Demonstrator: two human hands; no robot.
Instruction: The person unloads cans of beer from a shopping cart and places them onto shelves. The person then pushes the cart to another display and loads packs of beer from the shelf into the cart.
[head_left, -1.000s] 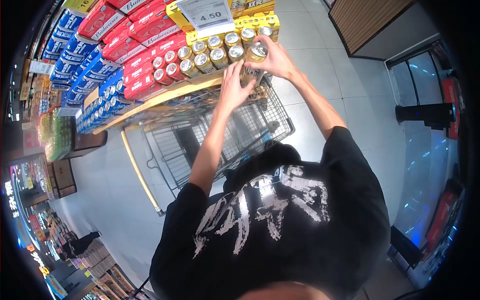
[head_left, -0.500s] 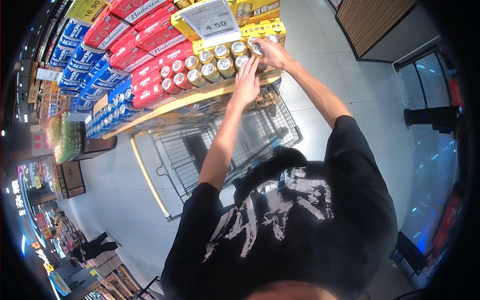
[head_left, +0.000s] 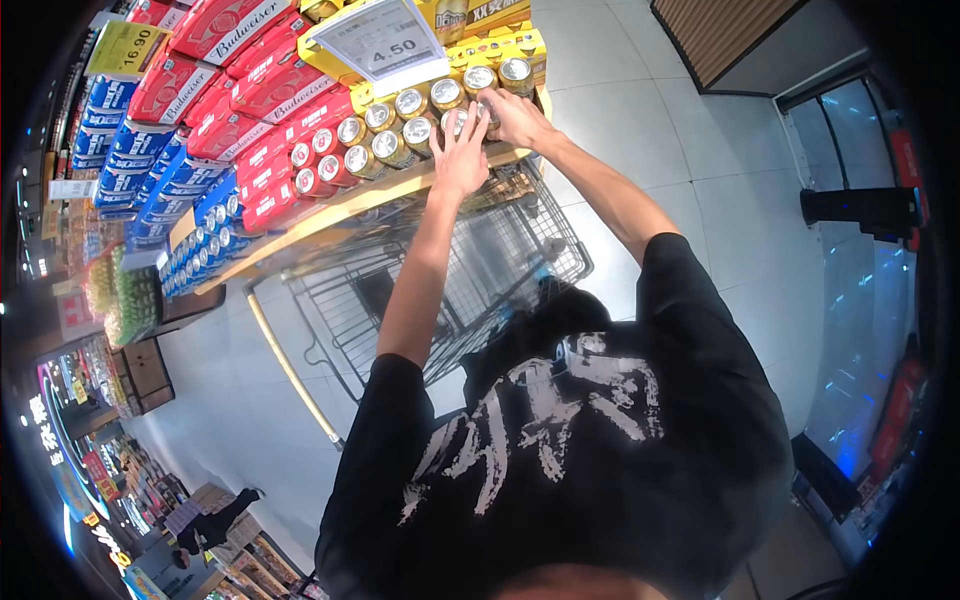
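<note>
Rows of gold cans (head_left: 388, 146) stand at the front of a shelf, beside yellow cartons (head_left: 490, 50). My left hand (head_left: 461, 160) rests on a can in the front row, its fingers spread over the top. My right hand (head_left: 516, 120) is just to its right, fingers curved around a can at the row's right end; that can is mostly hidden by the fingers. A 4.50 price sign (head_left: 378, 44) stands behind the cans.
Below the shelf edge (head_left: 330, 212) is a wire shopping cart (head_left: 450, 270) with a yellow handle (head_left: 292, 372). Red Budweiser packs (head_left: 240, 40) and blue packs (head_left: 120, 140) are stacked to the left. Another person (head_left: 215, 525) is far off at the lower left.
The can held between both hands in front of the shelf is now down among the front row. My left hand has moved up onto the cans, and my right hand has moved slightly left and down.
</note>
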